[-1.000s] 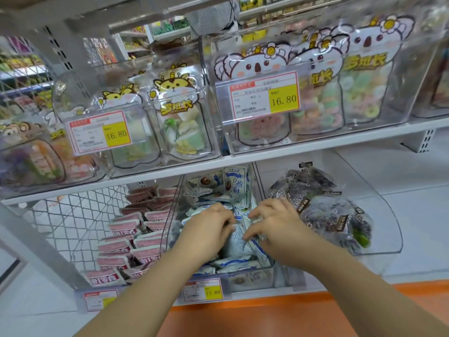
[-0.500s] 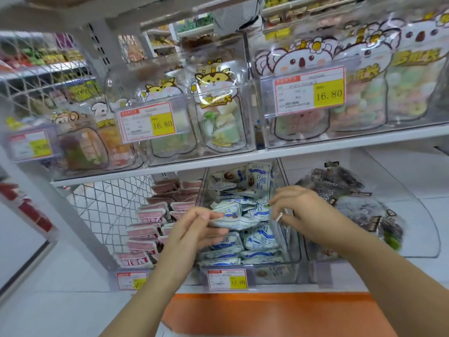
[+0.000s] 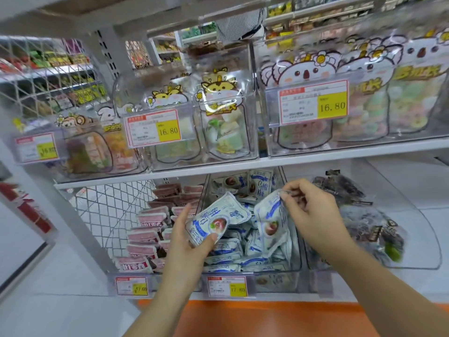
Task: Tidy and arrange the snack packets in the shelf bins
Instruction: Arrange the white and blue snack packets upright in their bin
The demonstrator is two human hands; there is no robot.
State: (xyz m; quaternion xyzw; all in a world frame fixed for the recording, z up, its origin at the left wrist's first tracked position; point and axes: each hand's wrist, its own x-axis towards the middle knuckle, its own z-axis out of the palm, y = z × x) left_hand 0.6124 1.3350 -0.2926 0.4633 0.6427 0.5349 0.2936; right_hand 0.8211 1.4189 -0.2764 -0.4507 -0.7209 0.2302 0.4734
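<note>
Snack packets [image 3: 228,246] fill middle bin [image 3: 274,276]; two just lifted off pile. Left hand [image 3: 187,242] grip curls round one packet [image 3: 216,220], right hand [image 3: 313,215] grip pinches second packet [image 3: 272,220] by top edge. Restacking looks next.

I work from a single view: a wide-angle camera on the person's head, facing forward and tilted down at the shelving. It stands close. The left hand [image 3: 188,242] and right hand [image 3: 313,212] reach in from the bottom edge to mid-frame. The middle lower bin [image 3: 274,280] sits centre; the upper shelf board [image 3: 315,155] crosses above it, slanting up to the right.
</note>
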